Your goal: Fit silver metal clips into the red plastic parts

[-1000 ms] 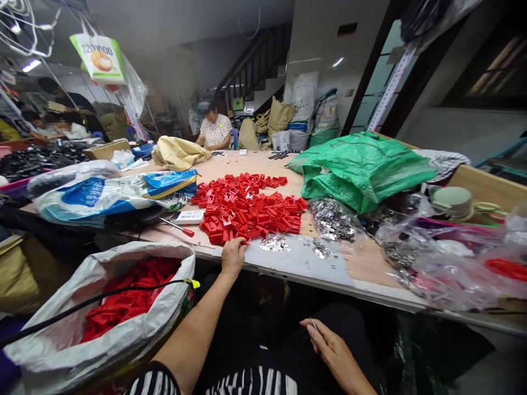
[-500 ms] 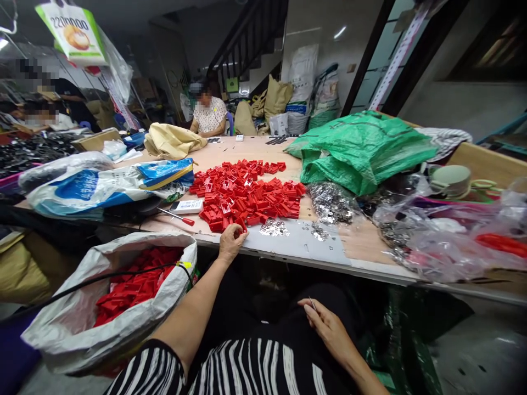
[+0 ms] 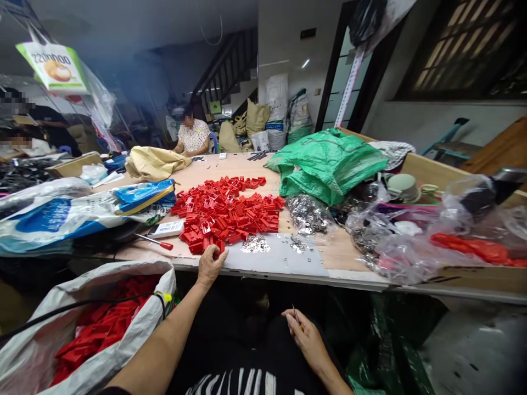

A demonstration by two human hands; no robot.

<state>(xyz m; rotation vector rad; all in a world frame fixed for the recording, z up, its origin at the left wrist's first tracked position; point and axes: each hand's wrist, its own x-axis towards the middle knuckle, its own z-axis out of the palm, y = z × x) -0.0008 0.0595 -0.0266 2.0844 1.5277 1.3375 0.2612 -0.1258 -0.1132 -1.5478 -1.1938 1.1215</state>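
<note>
At the near edge of the table, my left hand [image 3: 211, 264] has its thumb and fingers closed on a red plastic part [image 3: 220, 247], beside a big pile of red parts [image 3: 230, 211]. Small flat metal pieces [image 3: 256, 245] lie just right of that pile on a grey sheet [image 3: 272, 260]. My right hand [image 3: 303, 332] is low over my lap, away from the table, its fingers closed round a thin metal tool [image 3: 295, 314] whose tip points up. Most of the tool is hidden by the fingers.
A white sack [image 3: 164, 274] of red parts stands at lower left. On the table are a red-handled screwdriver [image 3: 164, 246], a green bag [image 3: 329, 164], a bag of metal pieces [image 3: 308, 214] and clear plastic bags [image 3: 411, 247]. A person [image 3: 193, 134] sits across the table.
The view has tilted up and turned right, so the table sits lower and further left. My left hand is still at the pile's near edge; my right hand still holds the tool.
</note>
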